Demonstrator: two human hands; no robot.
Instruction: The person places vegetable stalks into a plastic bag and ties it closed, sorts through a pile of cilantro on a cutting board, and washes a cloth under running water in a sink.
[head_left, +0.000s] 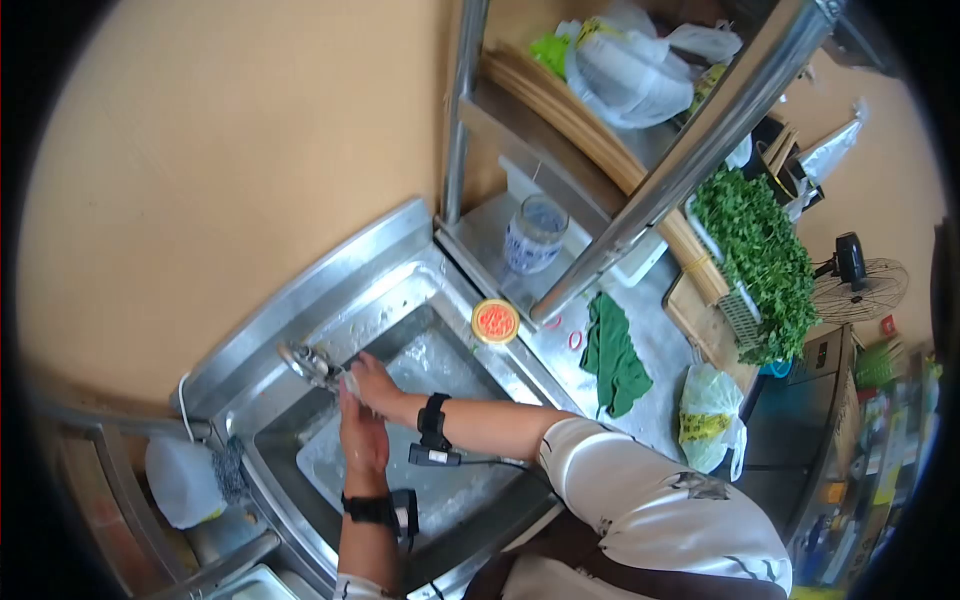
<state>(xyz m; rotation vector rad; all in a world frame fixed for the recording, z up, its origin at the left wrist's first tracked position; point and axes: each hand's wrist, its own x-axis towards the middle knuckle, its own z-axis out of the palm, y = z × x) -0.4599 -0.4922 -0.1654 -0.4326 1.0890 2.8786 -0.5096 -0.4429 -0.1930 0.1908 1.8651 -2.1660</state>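
My left hand (363, 437) reaches up from the bottom over the sink (440, 525), its palm flat and its fingers stretched toward the tap (308, 365). From the right comes my right hand (379, 390), its thumb apart and its fingers by the left fingertips. Both hands are open and meet just under the spout, where a whitish, clear blur, looking like water, lies between them. I make out no object in either hand. Inside the basin, a pale translucent board or tray (322, 462) lies wet below my hands.
A jar lid with a red pattern (495, 321) sits on the sink's rim. Beyond it are a glass jar (536, 235), a green cloth (613, 357), a tied plastic bag (708, 420) and a basket of leafy greens (755, 265). A metal shelf post (690, 155) slants over the counter.
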